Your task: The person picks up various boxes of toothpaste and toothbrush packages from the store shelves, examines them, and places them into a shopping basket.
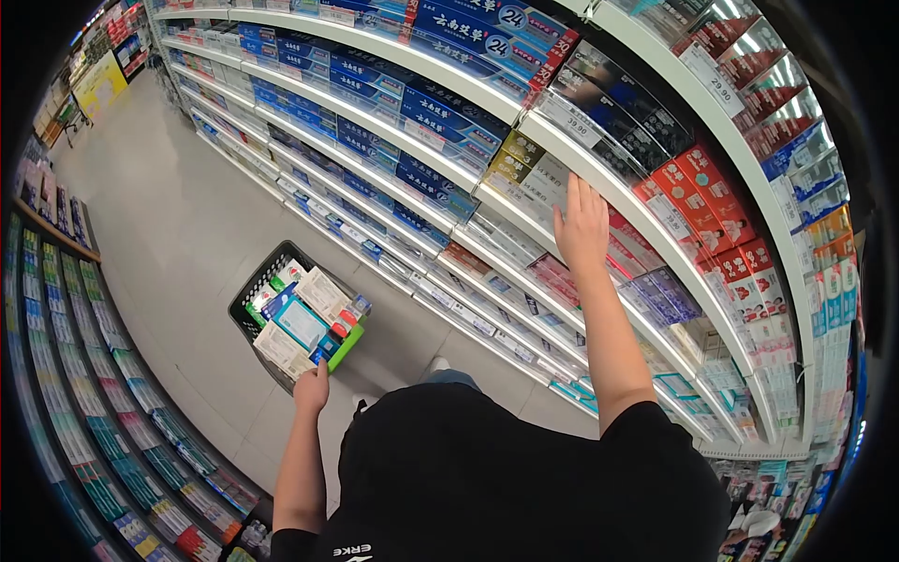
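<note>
My left hand [311,387] is closed at the near rim of a black shopping basket [237,306], which hangs low over the aisle floor. Inside it lie several packaged goods, among them a teal-bordered box [300,324], a cream-coloured box [322,298] and a red round-topped item [346,320]. A bright green panel [347,347] shows on the basket's right side. My right hand [584,228] stretches toward the shelves with its fingers extended, holding nothing visible. Its fingertips are at a shelf edge beside white toothpaste boxes [543,180], with gold boxes [513,157] just to their left.
Long white shelves [449,169] of boxed goods run along the right, with blue boxes [435,117] and red boxes [695,192] among them. Another stocked shelf unit [94,375] curves along the left. Grey tiled floor [178,215] lies between them.
</note>
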The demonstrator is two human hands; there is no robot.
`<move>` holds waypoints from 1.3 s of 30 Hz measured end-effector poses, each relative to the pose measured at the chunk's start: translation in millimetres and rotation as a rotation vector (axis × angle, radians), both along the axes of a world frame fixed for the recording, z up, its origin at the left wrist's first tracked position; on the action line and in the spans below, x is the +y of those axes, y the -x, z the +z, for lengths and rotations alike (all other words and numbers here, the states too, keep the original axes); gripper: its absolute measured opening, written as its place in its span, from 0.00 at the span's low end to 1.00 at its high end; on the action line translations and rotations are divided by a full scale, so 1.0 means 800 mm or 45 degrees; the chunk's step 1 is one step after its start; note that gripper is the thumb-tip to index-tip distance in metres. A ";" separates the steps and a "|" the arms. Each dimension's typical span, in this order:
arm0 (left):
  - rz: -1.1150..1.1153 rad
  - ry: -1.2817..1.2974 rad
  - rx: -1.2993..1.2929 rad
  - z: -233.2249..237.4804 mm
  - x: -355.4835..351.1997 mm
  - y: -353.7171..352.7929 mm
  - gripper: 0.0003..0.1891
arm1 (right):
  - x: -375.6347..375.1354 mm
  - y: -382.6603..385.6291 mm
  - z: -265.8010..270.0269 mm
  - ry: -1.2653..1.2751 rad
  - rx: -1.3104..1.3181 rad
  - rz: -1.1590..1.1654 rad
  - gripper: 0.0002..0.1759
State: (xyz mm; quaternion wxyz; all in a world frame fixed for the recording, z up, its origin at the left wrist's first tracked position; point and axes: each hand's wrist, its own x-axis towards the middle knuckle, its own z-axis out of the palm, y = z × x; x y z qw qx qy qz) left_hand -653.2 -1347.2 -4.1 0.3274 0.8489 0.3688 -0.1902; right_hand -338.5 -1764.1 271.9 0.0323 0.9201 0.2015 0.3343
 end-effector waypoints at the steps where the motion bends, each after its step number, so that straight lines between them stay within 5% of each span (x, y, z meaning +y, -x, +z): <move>1: 0.012 0.035 0.020 -0.004 -0.004 0.004 0.36 | -0.006 -0.005 -0.002 0.006 0.032 -0.020 0.39; 6: 0.072 0.079 0.029 -0.018 -0.033 0.026 0.36 | -0.031 -0.034 -0.008 -0.032 0.159 -0.172 0.33; 15: 0.136 -0.092 -0.253 -0.017 -0.096 0.056 0.32 | -0.057 -0.057 -0.027 -0.060 -0.049 -0.002 0.19; 18: 0.101 -0.040 -0.272 -0.030 -0.108 0.068 0.37 | -0.060 -0.060 -0.024 -0.002 0.310 -0.280 0.28; 24: 0.090 0.138 -0.191 -0.002 -0.145 0.087 0.35 | -0.054 -0.056 -0.007 0.029 0.346 -0.325 0.32; 28: 0.048 0.264 -0.169 0.001 -0.162 0.098 0.35 | -0.071 -0.068 -0.032 0.038 -0.298 0.213 0.25; 32: 0.126 0.339 -0.239 0.002 -0.176 0.108 0.32 | -0.052 -0.027 -0.019 0.141 -0.358 0.648 0.34; 34: 0.205 0.389 -0.265 0.017 -0.179 0.104 0.29 | -0.037 0.007 -0.047 0.062 -0.174 0.782 0.38; 35: -0.011 0.112 -0.482 -0.001 -0.182 0.110 0.26 | -0.022 0.035 -0.061 0.012 -0.040 0.827 0.39; 38: -0.073 0.128 -0.643 0.068 -0.188 0.087 0.26 | 0.035 0.123 -0.088 -0.108 0.371 1.082 0.41; 39: -0.118 0.444 -0.580 0.090 -0.180 0.075 0.28 | 0.058 0.148 -0.099 -0.134 0.438 1.169 0.43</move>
